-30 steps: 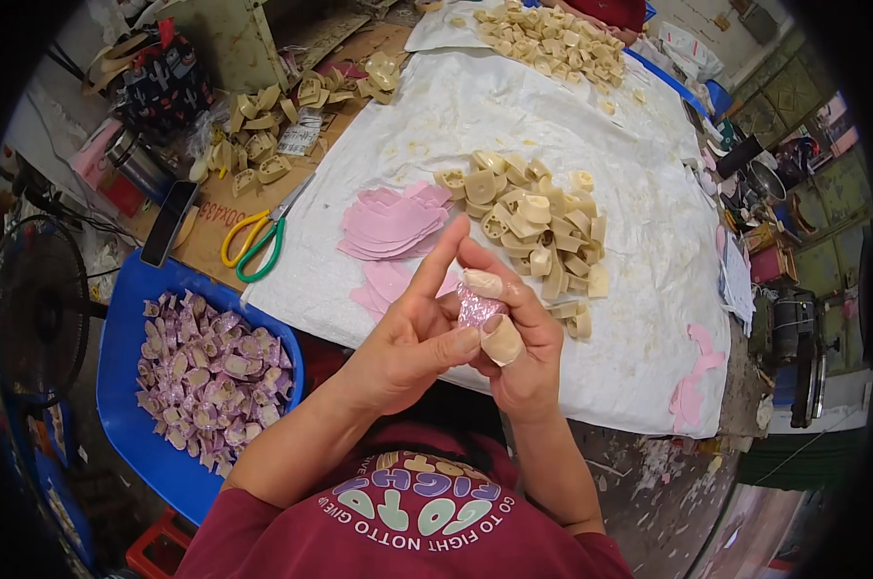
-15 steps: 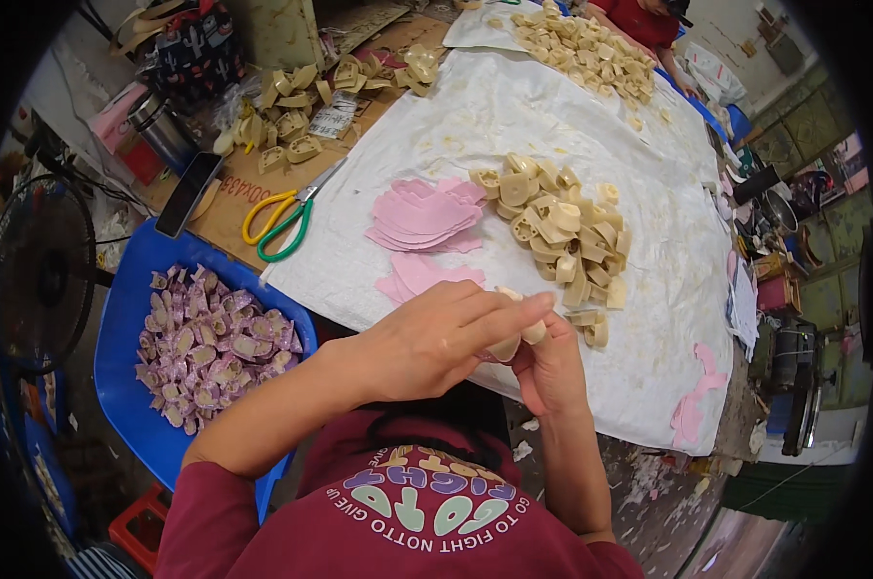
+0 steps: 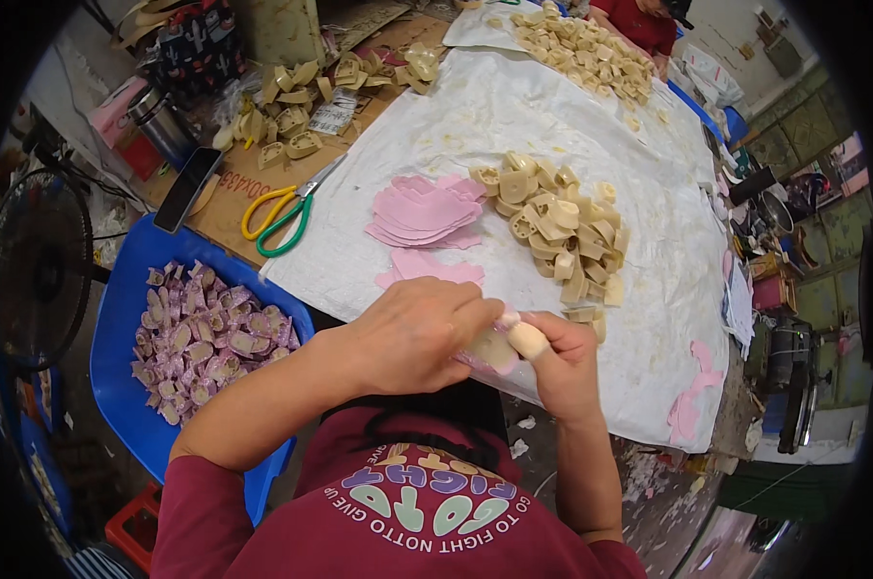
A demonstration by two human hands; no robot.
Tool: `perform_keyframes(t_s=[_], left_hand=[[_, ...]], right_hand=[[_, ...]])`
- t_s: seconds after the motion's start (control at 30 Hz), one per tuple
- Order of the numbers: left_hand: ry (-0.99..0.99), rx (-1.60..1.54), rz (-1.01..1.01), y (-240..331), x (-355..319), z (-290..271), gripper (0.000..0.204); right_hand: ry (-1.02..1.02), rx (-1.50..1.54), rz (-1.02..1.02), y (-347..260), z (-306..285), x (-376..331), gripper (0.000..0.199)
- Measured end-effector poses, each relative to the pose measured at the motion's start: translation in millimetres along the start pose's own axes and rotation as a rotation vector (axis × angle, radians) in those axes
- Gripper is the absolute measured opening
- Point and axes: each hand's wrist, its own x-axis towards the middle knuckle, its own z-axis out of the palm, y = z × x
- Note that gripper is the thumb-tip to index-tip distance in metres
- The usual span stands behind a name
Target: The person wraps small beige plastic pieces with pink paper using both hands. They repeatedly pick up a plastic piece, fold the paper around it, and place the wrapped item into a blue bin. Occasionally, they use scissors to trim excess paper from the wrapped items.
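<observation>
Close to the table's near edge, my left hand (image 3: 412,333) and my right hand (image 3: 564,362) are both closed on one small shoe heel (image 3: 492,351). Its pale face shows between them, with pink covering along the rim; the fingers hide the rest. A cream finger cot (image 3: 528,341) covers my right thumb. Just beyond my left hand lie loose pink cover pieces (image 3: 422,264), and behind those a stack of pink covers (image 3: 425,214). A pile of bare beige heels (image 3: 564,227) is to the right of the stack.
A blue basin (image 3: 118,362) at left holds glittery covered heels (image 3: 205,338). Scissors (image 3: 287,217) and a phone (image 3: 187,188) lie near it. More bare heels (image 3: 591,58) are heaped far back, beside a person in red (image 3: 639,24). Pink scraps (image 3: 689,396) lie at right.
The held heel has turned so its pale face with the pink rim shows. My right hand has shifted slightly right and its thumb now points inward over the heel.
</observation>
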Motion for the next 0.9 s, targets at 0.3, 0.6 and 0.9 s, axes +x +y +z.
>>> perform_keyframes(t_s=[0.3, 0.6, 0.9], left_hand=[[0.174, 0.019, -0.075, 1.9, 6.7, 6.0, 0.05], [0.35, -0.004, -0.219, 16.3, 17.9, 27.9, 0.039], [0.469, -0.051, -0.373, 15.0, 22.8, 45.4, 0.04]], right_hand=[[0.094, 0.075, -0.129, -4.4, 6.7, 6.7, 0.021], [0.233, 0.278, -0.14, 0.8, 12.9, 13.7, 0.023], [0.282, 0.49, -0.111, 11.1, 22.5, 23.2, 0.027]])
